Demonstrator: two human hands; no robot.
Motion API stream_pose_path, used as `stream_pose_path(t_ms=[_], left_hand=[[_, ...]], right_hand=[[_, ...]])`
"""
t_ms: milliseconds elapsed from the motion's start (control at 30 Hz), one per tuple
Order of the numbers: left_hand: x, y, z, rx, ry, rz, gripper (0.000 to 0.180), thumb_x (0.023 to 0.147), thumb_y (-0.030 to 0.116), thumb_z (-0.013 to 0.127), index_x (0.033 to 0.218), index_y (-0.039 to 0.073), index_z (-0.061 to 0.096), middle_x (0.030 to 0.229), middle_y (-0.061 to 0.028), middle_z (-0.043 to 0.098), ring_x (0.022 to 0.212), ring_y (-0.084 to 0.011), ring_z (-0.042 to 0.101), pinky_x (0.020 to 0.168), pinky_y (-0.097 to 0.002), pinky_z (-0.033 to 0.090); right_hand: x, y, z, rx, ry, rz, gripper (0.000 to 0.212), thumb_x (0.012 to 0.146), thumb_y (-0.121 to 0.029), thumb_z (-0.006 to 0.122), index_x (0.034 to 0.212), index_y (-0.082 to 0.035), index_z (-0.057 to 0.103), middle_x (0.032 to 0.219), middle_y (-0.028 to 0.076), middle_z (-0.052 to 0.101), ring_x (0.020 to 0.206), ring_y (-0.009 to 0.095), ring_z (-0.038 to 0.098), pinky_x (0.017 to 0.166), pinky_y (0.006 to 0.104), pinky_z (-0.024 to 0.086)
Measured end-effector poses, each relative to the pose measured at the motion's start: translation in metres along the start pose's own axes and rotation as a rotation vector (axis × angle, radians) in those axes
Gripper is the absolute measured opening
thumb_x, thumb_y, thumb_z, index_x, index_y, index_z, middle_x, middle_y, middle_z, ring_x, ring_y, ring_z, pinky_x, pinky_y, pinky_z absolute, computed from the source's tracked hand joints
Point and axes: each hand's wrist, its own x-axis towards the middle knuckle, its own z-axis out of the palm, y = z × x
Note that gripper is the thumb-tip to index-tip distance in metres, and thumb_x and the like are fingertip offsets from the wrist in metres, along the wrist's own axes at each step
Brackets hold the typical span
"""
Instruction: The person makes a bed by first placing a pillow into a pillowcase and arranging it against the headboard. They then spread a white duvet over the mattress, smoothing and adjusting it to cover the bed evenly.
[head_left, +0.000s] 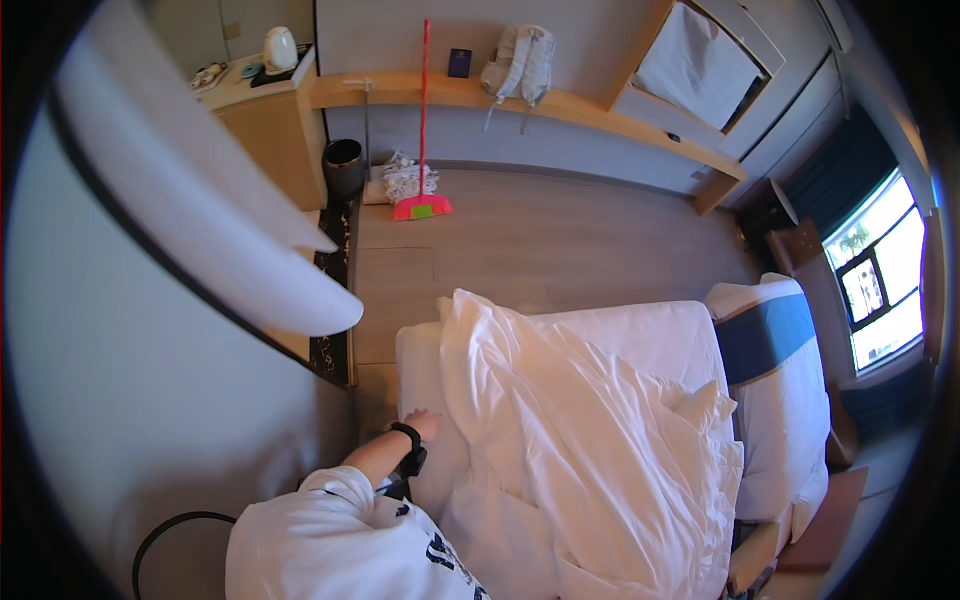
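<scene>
My left hand [425, 425], with a black band at the wrist, rests on the white sheet [425, 370] at the left end of the bed. Its fingers look stretched out on the cloth, beside the bunched edge of a white duvet [570, 430]. The duvet lies rumpled across the bed, with folds running toward the lower right. What seems to be my right hand [757, 555] shows at the lower right edge, by the duvet's corner and below the pillows. A dark band crosses its wrist, and its fingers cannot be made out.
White pillows [790, 420] with a blue band [765, 340] stand at the bed's right end. Beyond the bed, a pink broom [422, 207], a mop [405, 180] and a black bin [344, 165] line the wall. A backpack [522, 65] sits on the wooden ledge [590, 112].
</scene>
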Motion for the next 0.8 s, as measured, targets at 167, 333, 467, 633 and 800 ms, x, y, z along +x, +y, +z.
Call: stream_pose_path(t_ms=[167, 333, 467, 633, 800], left_hand=[[0.041, -0.027, -0.094, 0.045, 0.210, -0.008, 0.039, 0.073, 0.012, 0.046, 0.111, 0.008, 0.050, 0.109, -0.0206, 0.051, 0.105, -0.0371, 0.046, 0.089, -0.0437, 0.038], [0.072, -0.035, -0.167, 0.034, 0.225, 0.082, 0.046, 0.070, 0.011, 0.049, 0.116, 0.008, 0.045, 0.111, -0.0212, 0.048, 0.103, -0.0401, 0.044, 0.090, -0.0441, 0.036], [0.109, -0.108, -0.209, 0.144, 0.329, 0.103, 0.051, 0.070, 0.014, 0.052, 0.120, 0.009, 0.043, 0.118, -0.0197, 0.044, 0.109, -0.0383, 0.041, 0.093, -0.0432, 0.034], [0.169, -0.173, -0.286, 0.042, 0.258, -0.048, 0.053, 0.072, 0.017, 0.049, 0.124, 0.010, 0.040, 0.119, -0.0223, 0.044, 0.109, -0.0371, 0.042, 0.093, -0.0420, 0.034], [0.201, -0.274, -0.356, -0.019, 0.267, -0.043, 0.050, 0.072, 0.019, 0.050, 0.121, 0.008, 0.043, 0.115, -0.0227, 0.048, 0.105, -0.0370, 0.047, 0.091, -0.0408, 0.038]], right_hand=[[-0.024, -0.070, 0.037, 0.037, -0.053, 0.064, 0.061, 0.079, -0.020, 0.055, 0.130, -0.005, 0.023, 0.119, 0.018, 0.043, 0.109, 0.029, 0.044, 0.086, 0.0418, 0.039], [-0.035, -0.118, 0.078, 0.053, -0.117, 0.068, 0.065, 0.078, -0.022, 0.056, 0.131, -0.007, 0.020, 0.122, 0.018, 0.040, 0.111, 0.030, 0.041, 0.086, 0.0434, 0.038], [-0.046, -0.186, 0.137, 0.052, -0.227, 0.101, 0.069, 0.077, -0.024, 0.057, 0.132, -0.009, 0.018, 0.124, 0.018, 0.037, 0.112, 0.031, 0.039, 0.086, 0.0447, 0.037], [-0.040, -0.274, 0.196, 0.005, -0.263, 0.130, 0.073, 0.076, -0.026, 0.058, 0.133, -0.011, 0.015, 0.127, 0.017, 0.034, 0.114, 0.032, 0.037, 0.087, 0.0463, 0.036], [-0.042, -0.388, 0.280, 0.000, -0.354, 0.148, 0.077, 0.075, -0.028, 0.059, 0.135, -0.013, 0.012, 0.130, 0.017, 0.031, 0.117, 0.032, 0.034, 0.087, 0.0479, 0.035]])
